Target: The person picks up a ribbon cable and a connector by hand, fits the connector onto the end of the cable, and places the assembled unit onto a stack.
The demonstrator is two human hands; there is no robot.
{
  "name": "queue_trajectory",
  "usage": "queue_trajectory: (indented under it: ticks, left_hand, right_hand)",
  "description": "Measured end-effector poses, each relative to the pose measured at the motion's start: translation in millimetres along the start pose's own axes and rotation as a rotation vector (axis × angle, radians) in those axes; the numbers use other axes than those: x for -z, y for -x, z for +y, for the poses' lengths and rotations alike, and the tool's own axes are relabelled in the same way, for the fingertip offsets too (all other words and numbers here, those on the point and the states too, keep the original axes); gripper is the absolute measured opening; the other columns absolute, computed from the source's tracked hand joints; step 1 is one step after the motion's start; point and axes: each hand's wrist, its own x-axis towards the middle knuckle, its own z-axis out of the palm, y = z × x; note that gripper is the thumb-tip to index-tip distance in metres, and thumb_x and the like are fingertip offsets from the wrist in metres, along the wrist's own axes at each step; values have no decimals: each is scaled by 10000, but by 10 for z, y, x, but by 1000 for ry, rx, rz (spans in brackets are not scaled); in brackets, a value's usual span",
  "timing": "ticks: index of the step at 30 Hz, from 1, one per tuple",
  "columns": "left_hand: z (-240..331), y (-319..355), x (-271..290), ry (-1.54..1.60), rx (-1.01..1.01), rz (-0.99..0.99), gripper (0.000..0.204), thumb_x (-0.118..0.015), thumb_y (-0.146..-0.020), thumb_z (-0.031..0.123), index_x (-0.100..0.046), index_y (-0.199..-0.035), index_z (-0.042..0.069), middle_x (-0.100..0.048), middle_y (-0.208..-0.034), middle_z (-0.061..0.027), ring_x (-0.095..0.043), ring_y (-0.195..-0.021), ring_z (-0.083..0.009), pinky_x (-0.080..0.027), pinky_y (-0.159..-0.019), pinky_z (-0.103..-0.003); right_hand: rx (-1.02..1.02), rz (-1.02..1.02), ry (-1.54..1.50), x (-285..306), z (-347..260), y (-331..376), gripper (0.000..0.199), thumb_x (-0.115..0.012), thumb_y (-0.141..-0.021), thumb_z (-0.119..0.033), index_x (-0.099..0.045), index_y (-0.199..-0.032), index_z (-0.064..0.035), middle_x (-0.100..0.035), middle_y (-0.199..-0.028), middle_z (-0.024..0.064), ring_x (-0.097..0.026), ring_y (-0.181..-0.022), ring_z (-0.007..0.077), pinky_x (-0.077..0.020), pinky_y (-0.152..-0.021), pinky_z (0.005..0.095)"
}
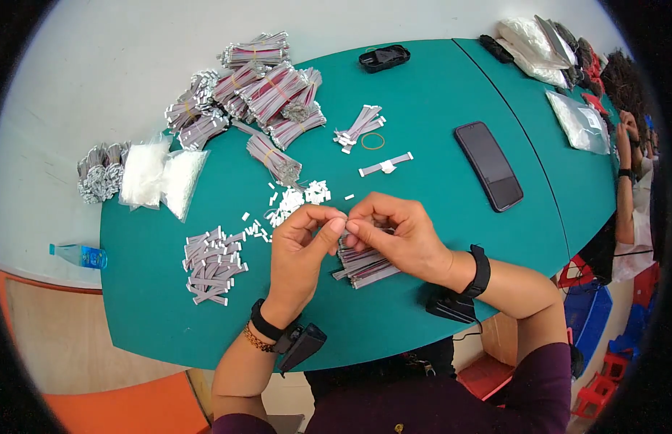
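My left hand [298, 253] and my right hand [408, 235] meet above the middle of the green table, thumbs and forefingers pinched tip to tip. Whatever lies between the fingertips is too small and covered to make out. Under my right hand is a stack of grey ribbon cables [366, 269], partly hidden by it. Just beyond my left hand lies a heap of small white plastic connectors [292, 202]. Left of that hand, short grey ribbon cables with white ends [214, 266] are piled loosely.
Rubber-banded cable bundles [271, 90] are heaped at the far left, beside clear bags of white parts [144, 173]. A bottle [79, 255] stands by the left edge. A phone [489, 166], rubber band [373, 141] and black case [384, 58] lie beyond my hands. Another person's arm [625, 159] shows far right.
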Motion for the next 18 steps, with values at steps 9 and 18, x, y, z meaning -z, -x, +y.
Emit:
queue_trajectory:
  ticks: [9,18]
  left_hand:
    - [28,-26,-17,35,60,-31,109,-569,-877,120,-569,-929,24,-592,-837,-28,-501,-679,-74,-399,-584,-205]
    - [-8,-44,70,1,123,-156,190,-491,-930,213,-533,-857,42,-541,-755,-9,-477,-659,-71,-401,-580,-211]
  right_hand:
    - [2,13,-37,21,29,-10,110,-555,-894,-123,-565,-882,-15,-606,-759,22,-549,-668,44,-458,-594,178]
    - [-9,13,-78,34,7,-17,105,-548,-896,-120,-557,-877,-18,-612,-755,24,-555,-652,47,-465,-592,181]
